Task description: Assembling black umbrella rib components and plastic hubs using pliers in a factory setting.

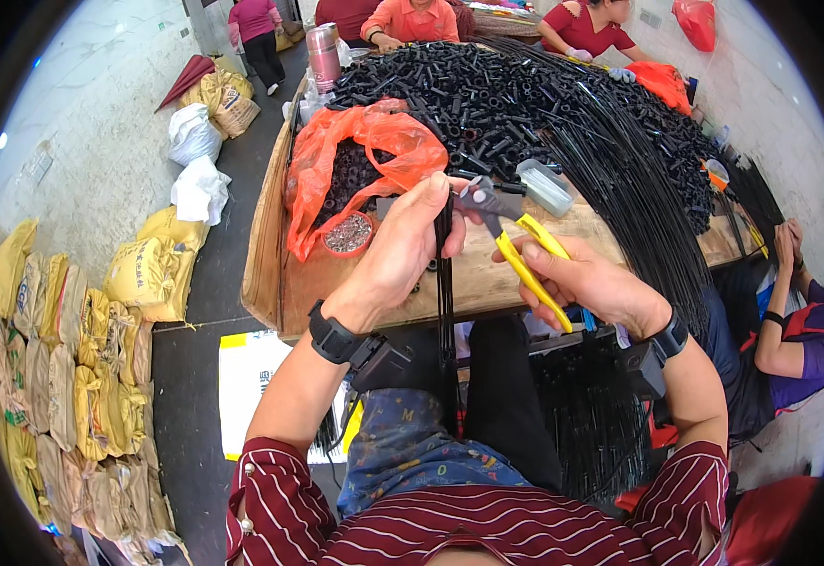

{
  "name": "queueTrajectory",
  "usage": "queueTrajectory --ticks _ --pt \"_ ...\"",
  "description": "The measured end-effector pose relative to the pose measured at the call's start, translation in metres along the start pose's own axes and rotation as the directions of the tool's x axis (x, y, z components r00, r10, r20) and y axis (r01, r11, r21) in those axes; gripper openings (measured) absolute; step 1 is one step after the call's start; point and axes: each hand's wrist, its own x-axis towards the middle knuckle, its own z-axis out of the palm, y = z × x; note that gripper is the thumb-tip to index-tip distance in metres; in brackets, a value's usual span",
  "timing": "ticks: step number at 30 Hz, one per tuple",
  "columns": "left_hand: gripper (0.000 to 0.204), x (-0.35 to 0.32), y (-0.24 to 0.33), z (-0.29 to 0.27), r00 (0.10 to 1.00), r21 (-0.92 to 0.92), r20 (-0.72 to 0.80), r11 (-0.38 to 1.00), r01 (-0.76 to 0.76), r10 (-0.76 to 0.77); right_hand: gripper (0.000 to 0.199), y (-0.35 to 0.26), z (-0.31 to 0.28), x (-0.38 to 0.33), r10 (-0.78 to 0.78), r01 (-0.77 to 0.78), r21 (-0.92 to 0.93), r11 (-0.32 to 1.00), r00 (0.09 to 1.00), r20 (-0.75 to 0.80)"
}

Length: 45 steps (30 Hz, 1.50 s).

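Observation:
My left hand is closed around the upper end of a bundle of thin black rods, which hangs down past the table's front edge toward my lap. In my right hand I grip pliers with yellow handles and a dark head. Their head is up against the top of the bundle, by my left fingertips; whether the jaws close on anything cannot be made out. Behind my hands lies a clear plastic box. Left of them is a small red dish of tiny metal pieces.
An orange-red plastic bag of black parts lies on the wooden table. Behind it spreads a heap of black tubular parts; long black rods curve along the right. Co-workers sit across and at right. Stacked sacks line the left wall.

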Motion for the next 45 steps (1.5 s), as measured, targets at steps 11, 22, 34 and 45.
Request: queueTrajectory --ticks 11,22,34,45 --pt "0.037 -0.061 0.021 -0.048 0.882 -0.144 -0.466 0.979 -0.145 0.062 0.028 0.029 0.018 0.083 -0.269 0.15 -0.407 0.901 0.929 -0.254" --pt "0.028 -0.107 0.019 -0.079 0.813 -0.153 -0.569 0.954 -0.256 0.127 0.029 0.028 0.077 0.219 -0.591 0.175 -0.895 0.409 0.799 -0.113" --pt "0.027 -0.108 0.011 -0.091 0.798 -0.128 -0.591 0.964 -0.235 0.116 0.026 0.033 0.092 0.252 -0.516 0.197 -0.893 0.405 0.855 -0.045" --pt "0.028 -0.093 0.005 -0.09 0.811 -0.133 -0.576 0.968 -0.211 0.098 0.027 0.04 0.068 0.25 -0.452 0.285 -0.547 0.787 0.87 -0.197"
